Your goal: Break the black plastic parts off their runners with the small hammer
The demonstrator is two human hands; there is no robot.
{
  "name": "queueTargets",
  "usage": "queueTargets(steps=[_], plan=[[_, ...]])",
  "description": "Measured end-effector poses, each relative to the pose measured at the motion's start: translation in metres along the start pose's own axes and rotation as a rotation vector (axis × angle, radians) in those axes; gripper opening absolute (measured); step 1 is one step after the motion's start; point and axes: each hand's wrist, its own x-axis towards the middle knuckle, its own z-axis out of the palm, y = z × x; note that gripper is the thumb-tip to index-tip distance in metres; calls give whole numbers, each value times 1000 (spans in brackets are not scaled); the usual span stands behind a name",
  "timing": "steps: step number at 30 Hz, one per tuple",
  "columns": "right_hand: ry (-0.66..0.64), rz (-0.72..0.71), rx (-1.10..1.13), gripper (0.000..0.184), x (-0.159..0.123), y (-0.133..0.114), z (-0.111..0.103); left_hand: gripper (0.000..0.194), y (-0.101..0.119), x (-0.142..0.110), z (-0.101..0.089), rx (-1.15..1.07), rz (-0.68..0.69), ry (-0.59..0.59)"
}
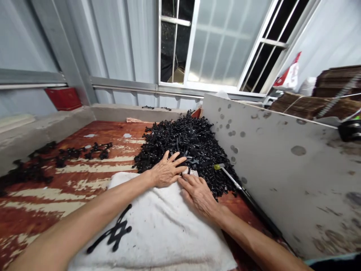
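A large heap of small black plastic pieces (183, 139) is piled on the board in front of me. My left hand (167, 171) reaches to the heap's near edge, its fingers spread and pointing right. My right hand (199, 194) meets it from the right, fingertips close together against the left hand's thumb side; anything pinched there is too small to make out. Just beyond those fingertips is a small pale piece (194, 172) with a dark strip. Under both hands lies a white cloth (158, 226). One black piece with branching, knobbed arms (115, 233) rests on the cloth near my left forearm.
More black branching pieces (98, 150) lie scattered on the worn red board (70, 184) at left. A rod with a yellow-green end (222, 166) leans along the right. A grey spotted panel (282, 165) walls off the right side. Cardboard (335, 86) is stacked behind it.
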Motion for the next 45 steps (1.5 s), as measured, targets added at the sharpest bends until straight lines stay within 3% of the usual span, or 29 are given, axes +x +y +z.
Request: queueTargets(steps=[5, 12, 18, 24, 28, 31, 38, 42, 45], plan=[[-67, 2, -1, 33, 18, 12, 8, 40, -44, -5, 6, 86, -98, 73], [-129, 205, -61, 48, 22, 28, 21, 38, -82, -18, 16, 170, -229, 103], [-180, 354, -138, 53, 19, 29, 16, 39, -71, -27, 4, 86, -268, 90], [-212, 418, -193, 47, 20, 32, 15, 31, -40, -83, -17, -6, -440, 356], [-210, 439, -222, 41, 22, 30, 15, 30, -22, -126, -6, -119, -504, 174], [-211, 435, -239, 36, 23, 29, 15, 35, -22, -138, 6, -159, -561, 56], [-192, 407, -262, 37, 21, 31, 15, 39, -47, -138, 2, -206, -698, -74], [-148, 405, -261, 35, 20, 31, 17, 31, -52, -135, -9, -240, -879, -124], [-117, 404, -257, 34, 19, 31, 18, 44, -57, -117, -14, -306, -1071, -61]])
